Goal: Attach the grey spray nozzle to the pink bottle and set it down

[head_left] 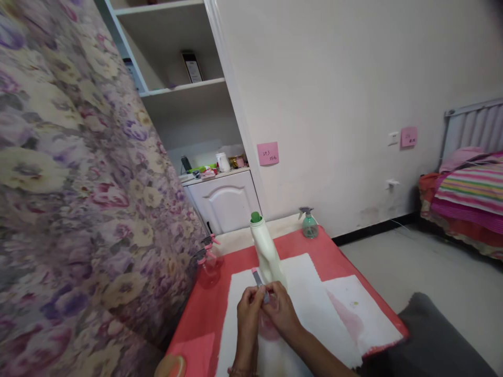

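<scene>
Close together over the white paper, both my hands are closed around the top of a small spray bottle. The clear pinkish spray bottle (268,329) shows below and between the fingers. Its grey spray head (257,277), with a pink tip, points up and away from me. My left hand (248,310) pinches at the spray head. My right hand (283,310) grips near the bottle's neck; fingers hide whether the head is fully seated. Just beyond them stands a large pale-green jug (266,248), with a green cap (255,217) at its mouth.
Pink-topped spray bottles (209,269) stand at the table's left edge, a green spray bottle (310,226) at the far right corner. White paper (243,298) covers part of the red tabletop (192,319). A round tan object (170,366) lies near left. A floral curtain (90,209) hangs left.
</scene>
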Available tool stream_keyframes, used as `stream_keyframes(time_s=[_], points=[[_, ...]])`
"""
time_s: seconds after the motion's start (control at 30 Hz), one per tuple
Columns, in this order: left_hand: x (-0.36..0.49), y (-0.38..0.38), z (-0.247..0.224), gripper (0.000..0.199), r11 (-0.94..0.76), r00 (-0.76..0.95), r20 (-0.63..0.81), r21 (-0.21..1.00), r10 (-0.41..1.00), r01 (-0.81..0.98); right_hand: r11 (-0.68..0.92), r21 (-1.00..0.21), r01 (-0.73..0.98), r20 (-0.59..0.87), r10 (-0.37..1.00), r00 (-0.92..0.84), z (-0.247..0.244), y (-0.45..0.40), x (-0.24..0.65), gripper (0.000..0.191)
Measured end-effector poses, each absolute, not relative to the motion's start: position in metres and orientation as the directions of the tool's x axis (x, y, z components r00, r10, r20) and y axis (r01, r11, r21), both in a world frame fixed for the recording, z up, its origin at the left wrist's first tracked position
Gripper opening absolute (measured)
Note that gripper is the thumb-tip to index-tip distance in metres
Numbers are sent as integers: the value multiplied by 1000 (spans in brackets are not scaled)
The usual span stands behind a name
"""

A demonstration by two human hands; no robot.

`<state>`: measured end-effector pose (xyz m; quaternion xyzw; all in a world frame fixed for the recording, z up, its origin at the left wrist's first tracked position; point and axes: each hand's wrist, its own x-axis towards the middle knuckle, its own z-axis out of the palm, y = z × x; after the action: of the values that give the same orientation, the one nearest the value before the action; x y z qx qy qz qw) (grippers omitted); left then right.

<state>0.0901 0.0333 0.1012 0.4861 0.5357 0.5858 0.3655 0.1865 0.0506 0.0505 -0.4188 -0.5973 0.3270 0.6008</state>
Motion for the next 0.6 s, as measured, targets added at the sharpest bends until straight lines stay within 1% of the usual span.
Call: stream_keyframes(time_s=[0.1, 0.13, 0.23, 0.33, 0.43, 0.6], points=[[85, 29, 98, 42, -157, -262, 172, 985, 950, 75, 377, -920, 104, 386, 918, 94, 32, 43, 193, 53], [82, 27, 95, 46, -153, -266, 164, 986, 950, 65, 358, -928, 107, 368, 925, 96, 24, 40, 196, 59], [70, 20, 77, 62, -101, -315, 107, 994, 943, 34, 322, -940, 117, 332, 939, 85, 3, 31, 203, 63], [62, 17, 53, 69, -22, -315, 30, 999, 949, 30, 306, -944, 120, 316, 945, 80, -12, 24, 204, 66], [60, 18, 35, 69, 11, -285, 3, 999, 958, 46, 304, -946, 113, 313, 948, 68, -18, 23, 203, 67], [64, 14, 24, 65, 15, -308, 10, 997, 951, 80, 337, -938, 75, 337, 941, -20, -15, 31, 214, 63]])
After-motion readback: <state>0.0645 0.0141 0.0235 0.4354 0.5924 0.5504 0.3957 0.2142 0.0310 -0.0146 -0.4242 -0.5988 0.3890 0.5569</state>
